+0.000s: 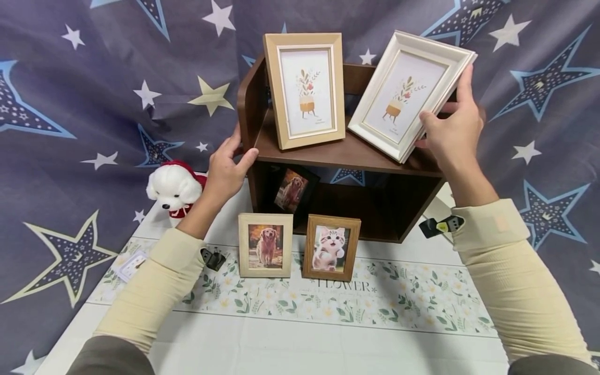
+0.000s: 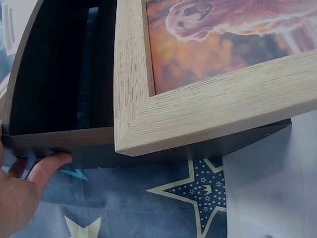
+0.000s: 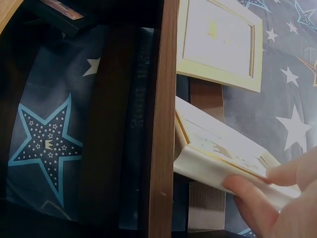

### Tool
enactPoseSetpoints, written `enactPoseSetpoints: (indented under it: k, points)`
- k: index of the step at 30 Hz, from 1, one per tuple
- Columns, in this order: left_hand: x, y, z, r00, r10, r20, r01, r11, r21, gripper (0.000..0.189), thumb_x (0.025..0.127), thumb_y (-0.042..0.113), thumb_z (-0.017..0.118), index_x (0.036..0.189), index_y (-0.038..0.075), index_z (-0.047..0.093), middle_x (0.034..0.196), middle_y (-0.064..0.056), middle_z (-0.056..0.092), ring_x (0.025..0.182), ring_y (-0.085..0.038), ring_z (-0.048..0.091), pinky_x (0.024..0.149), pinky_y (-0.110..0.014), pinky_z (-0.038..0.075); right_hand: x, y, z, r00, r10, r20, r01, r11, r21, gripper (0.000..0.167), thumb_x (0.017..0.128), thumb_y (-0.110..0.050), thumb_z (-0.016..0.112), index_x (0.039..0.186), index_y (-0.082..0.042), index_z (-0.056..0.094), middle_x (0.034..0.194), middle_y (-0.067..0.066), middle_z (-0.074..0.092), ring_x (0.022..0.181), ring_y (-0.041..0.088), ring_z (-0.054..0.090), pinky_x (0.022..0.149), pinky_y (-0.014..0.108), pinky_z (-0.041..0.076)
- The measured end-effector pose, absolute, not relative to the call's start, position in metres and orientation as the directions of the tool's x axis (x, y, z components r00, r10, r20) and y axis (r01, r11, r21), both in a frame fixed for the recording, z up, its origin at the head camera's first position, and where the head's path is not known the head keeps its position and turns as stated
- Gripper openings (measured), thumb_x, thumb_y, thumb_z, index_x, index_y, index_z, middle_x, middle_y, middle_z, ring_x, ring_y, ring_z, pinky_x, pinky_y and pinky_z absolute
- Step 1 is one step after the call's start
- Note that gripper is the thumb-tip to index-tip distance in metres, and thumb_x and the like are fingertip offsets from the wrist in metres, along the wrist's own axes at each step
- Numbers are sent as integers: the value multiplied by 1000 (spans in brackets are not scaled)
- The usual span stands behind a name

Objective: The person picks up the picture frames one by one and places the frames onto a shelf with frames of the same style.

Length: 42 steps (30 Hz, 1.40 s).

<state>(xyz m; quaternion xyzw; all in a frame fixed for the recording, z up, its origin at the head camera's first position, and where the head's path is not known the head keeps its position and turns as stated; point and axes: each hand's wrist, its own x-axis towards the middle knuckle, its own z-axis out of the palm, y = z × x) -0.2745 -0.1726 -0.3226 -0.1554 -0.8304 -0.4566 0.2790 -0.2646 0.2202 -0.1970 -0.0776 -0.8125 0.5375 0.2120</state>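
My right hand [image 1: 454, 125] grips a white picture frame [image 1: 412, 94] by its right edge, thumb at the front side. The frame leans to the right over the top shelf of a dark brown shelf unit [image 1: 300, 162], its lower corner at the front edge. In the right wrist view, thumb and finger pinch the frame's side [image 3: 213, 171]. My left hand [image 1: 229, 169] rests against the unit's left side panel [image 1: 247, 99], its thumb by the front edge. Beside the white frame, a light wood picture frame [image 1: 273, 94] with a similar plant print stands on the top shelf.
In the lower compartment a dark frame [image 1: 291, 191] with a dog photo leans. On the table [image 1: 281, 344] before the unit stand a pale frame [image 1: 241, 245] with a dog picture and a brown frame [image 1: 354, 250] with a kitten. A white plush dog [image 1: 173, 185] sits left.
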Motion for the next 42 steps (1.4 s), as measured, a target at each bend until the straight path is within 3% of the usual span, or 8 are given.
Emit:
enactPoseSetpoints:
  k: [8,12,16,19,26,32,42]
  points:
    - [-273,-172,-322,-796,4,605,515,529,674,68,98,17,68,158,17,37,137,-20,62,120,-32,64,106,-47,51,-258,223,-202,-897,328,296,-109,486,-867,91,94,-17,64,154,-59,9,133,1,52,108,11,62,55,28,60]
    - [-273,-171,-322,-798,3,603,513,528,676,67,98,17,67,158,16,37,138,-20,62,123,-32,63,107,-46,51,-254,223,-204,-897,327,298,-98,509,-855,86,95,-22,63,154,-57,12,154,6,35,120,10,57,54,26,60]
    - [-273,-171,-322,-805,-1,593,501,533,681,68,98,18,67,159,17,37,140,-19,61,124,-32,62,108,-46,50,-250,225,-206,-896,323,304,-106,510,-853,82,95,-23,63,155,-55,16,162,3,24,128,10,52,53,25,59]
    - [-273,-171,-323,-807,-6,590,496,536,683,67,98,18,67,159,18,37,140,-19,61,123,-33,63,108,-48,50,-246,227,-209,-897,315,310,-112,518,-848,80,95,-24,63,155,-54,18,161,2,29,128,10,52,52,25,59]
    - [-271,-170,-323,-806,-9,591,499,526,688,68,98,17,68,158,17,37,139,-20,62,123,-33,63,108,-48,50,-233,236,-218,-906,283,315,-111,559,-822,77,96,-28,63,156,-52,21,145,13,54,93,4,66,53,22,58]
    - [-271,-170,-321,-803,-10,596,502,529,684,68,98,17,68,158,17,38,140,-19,61,123,-34,63,109,-48,50,-220,244,-231,-901,259,349,-156,557,-816,73,96,-23,62,157,-46,28,129,8,60,92,-1,67,54,19,58]
    - [-271,-170,-321,-804,-7,594,500,532,683,68,98,18,68,159,19,37,142,-18,60,124,-33,63,109,-48,50,-203,253,-249,-900,228,371,-175,591,-787,72,97,-22,65,157,-44,32,124,7,63,83,-11,65,53,19,57]
